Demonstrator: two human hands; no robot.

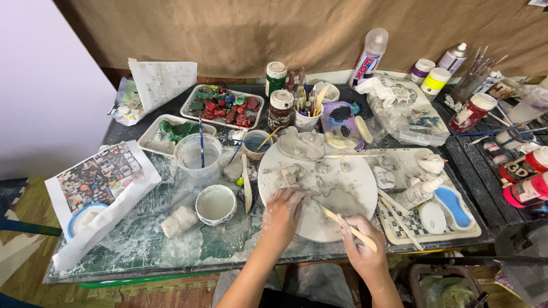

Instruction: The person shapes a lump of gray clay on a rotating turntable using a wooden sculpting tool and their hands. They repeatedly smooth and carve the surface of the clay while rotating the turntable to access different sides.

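A round white board [337, 171] smeared with grey clay lies in the middle of the table. My left hand [283, 212], coated in clay, presses fingers down on a clay lump at the board's near left edge. My right hand [361, 245] grips a thin wooden modelling stick [347, 226] that points up-left onto the board. A flat grey clay slab [302, 144] sits at the board's far edge. Small clay pieces [291, 174] are scattered over the board.
A clear water cup [198, 157] with a blue brush, a small bowl [216, 203], trays of painted pieces [224, 106], a brush cup [307, 117], paint bottles [472, 111], a checkered tray [399, 222] and a printed sheet [100, 179] crowd the table.
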